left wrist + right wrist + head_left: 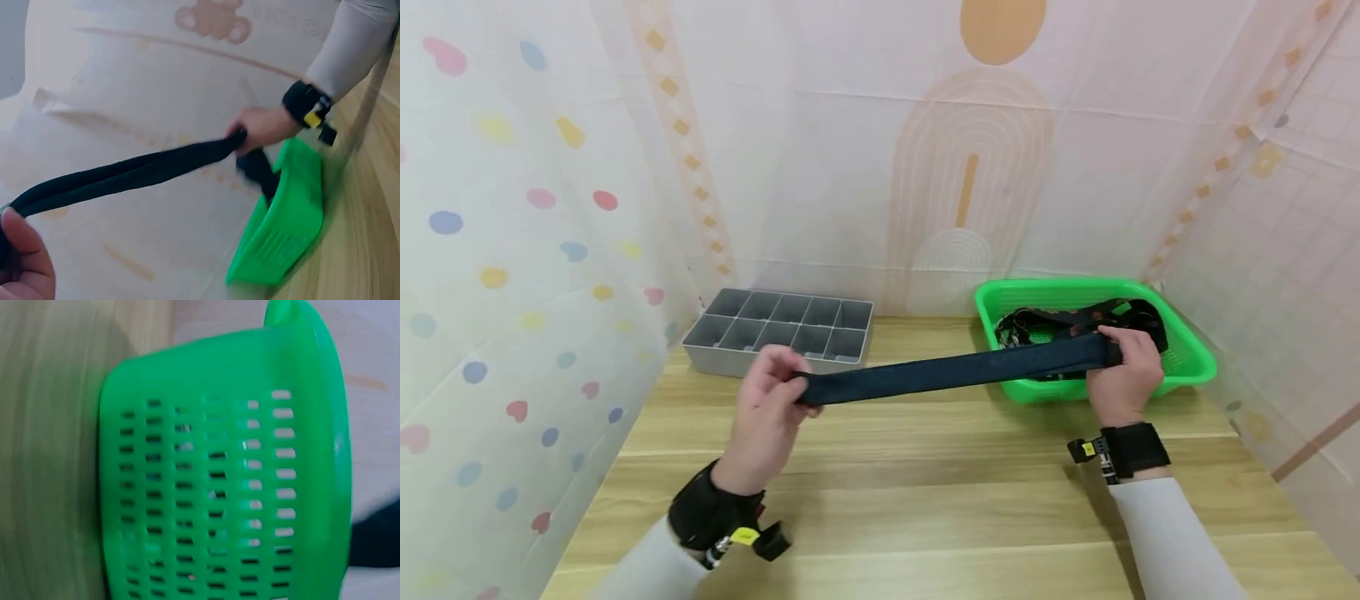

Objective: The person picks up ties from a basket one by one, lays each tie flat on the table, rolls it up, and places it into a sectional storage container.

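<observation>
A dark navy fabric strap (932, 375) is stretched between both hands above the table, sloping up slightly to the right. My left hand (771, 408) pinches its left end between thumb and fingers. My right hand (1126, 372) grips the other end, in front of the green basket (1195, 367). In the left wrist view the strap (131, 169) looks doubled along its length, and a dark piece hangs below the right hand (269, 128) toward the basket. More dark straps (1075, 318) lie bundled inside the basket. The right wrist view shows mostly the basket's slotted wall (200, 444).
A grey divided box (775, 329) with several compartments stands at the back left of the wooden table (910, 500). Patterned cloth (827, 183) hangs behind the table and along both sides.
</observation>
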The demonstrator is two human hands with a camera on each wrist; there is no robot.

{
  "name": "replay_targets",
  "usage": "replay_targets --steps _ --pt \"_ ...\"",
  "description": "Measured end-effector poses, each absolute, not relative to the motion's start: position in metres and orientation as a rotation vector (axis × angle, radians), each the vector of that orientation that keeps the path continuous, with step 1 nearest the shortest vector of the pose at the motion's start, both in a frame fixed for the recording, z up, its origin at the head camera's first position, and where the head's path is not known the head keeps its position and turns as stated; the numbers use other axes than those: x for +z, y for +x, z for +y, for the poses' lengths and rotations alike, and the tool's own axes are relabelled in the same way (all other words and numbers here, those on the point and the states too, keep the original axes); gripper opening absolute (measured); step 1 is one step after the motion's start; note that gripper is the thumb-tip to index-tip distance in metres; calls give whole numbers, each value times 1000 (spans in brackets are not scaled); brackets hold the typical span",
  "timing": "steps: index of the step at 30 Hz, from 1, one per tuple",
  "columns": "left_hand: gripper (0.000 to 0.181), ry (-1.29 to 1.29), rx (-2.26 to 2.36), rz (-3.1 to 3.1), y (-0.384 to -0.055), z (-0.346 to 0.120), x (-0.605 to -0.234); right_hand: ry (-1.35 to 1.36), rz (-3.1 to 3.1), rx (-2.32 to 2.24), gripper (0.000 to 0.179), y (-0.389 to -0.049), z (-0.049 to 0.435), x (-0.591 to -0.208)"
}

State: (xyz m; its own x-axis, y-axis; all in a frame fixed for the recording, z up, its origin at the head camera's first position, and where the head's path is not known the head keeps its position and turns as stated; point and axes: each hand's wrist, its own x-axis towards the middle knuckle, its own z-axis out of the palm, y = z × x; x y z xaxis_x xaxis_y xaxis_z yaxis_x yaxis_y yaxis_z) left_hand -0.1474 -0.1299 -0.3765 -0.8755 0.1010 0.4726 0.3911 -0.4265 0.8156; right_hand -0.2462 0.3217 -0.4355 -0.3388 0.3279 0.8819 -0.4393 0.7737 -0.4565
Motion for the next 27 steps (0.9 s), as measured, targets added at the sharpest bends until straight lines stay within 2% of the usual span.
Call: replay_targets --steps 9,16,20,24,27 --pt "17 -351 -2547 -1248 -137 -228 -378 21 -1655 670 9 -221 329 -431" --pt "15 -154 -2541 -1245 -144 -285 -407 -28 -1803 638 17 -194 345 -417" --pt "12 -44 -2562 -1511 -154 -310 -439 105 -2039 579 22 -176 352 -416" --pt "8 128 -2523 -1816 -163 -336 -467 337 -2377 470 42 -165 352 -424" --pt "9 233 -2422 -2039 -169 -353 -482 462 -2658 394 46 -164 347 -435"
